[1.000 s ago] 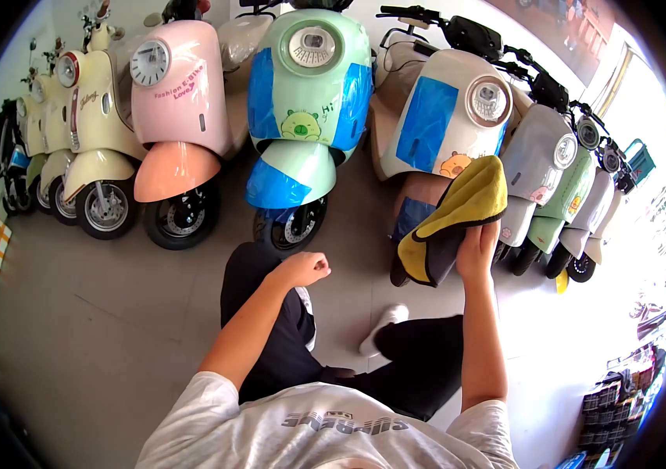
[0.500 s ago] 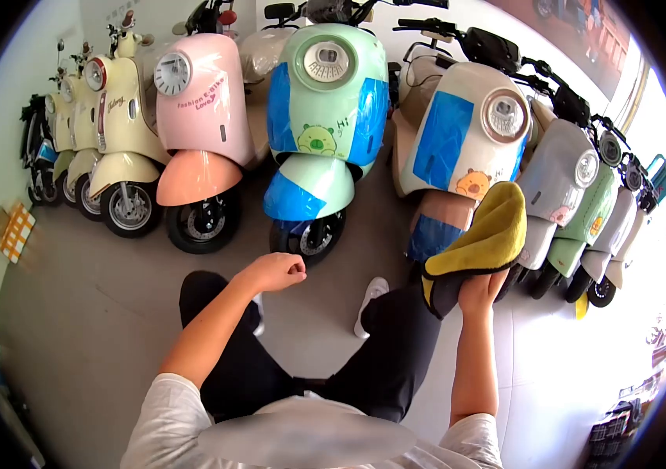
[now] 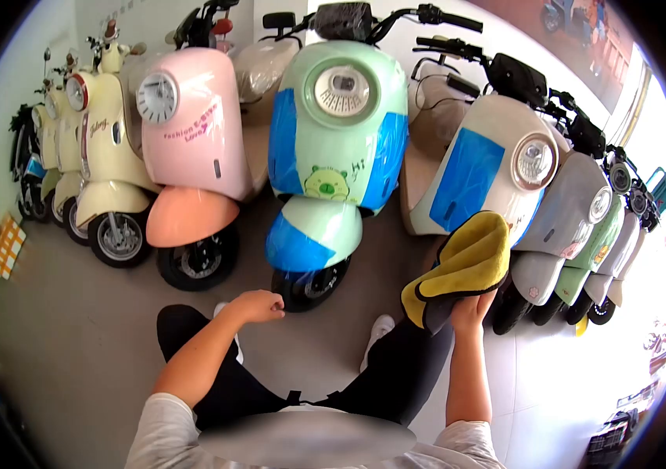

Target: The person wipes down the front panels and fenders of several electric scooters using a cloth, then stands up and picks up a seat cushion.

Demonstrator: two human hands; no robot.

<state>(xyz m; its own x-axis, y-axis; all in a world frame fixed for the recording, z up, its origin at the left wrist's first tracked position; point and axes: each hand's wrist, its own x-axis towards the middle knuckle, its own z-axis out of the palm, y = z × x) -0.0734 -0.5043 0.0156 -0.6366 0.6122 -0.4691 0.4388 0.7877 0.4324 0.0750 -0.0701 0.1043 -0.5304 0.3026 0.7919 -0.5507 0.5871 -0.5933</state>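
Grey floor (image 3: 114,336), scooters (image 3: 192,156) lined ahead | right hand (image 3: 469,311) holds bunched yellow cloth (image 3: 477,262) before beige scooter (image 3: 505,119), contact unclear | left hand (image 3: 262,306) loosely fisted, nothing seen in it, beside front wheel (image 3: 313,289) | cloth taken up, no pressing on panels discernible; blue film (image 3: 469,180) in place

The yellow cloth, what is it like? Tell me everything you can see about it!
The yellow cloth looks soft and fuzzy, like a towel. It has a black border and a dark grey part showing near the bottom. It is loosely folded and bunched, not spread flat. The person's right hand holds it by its lower part, and the rest sticks up above the hand. It is in front of the cream scooter; whether they touch, I can't tell.
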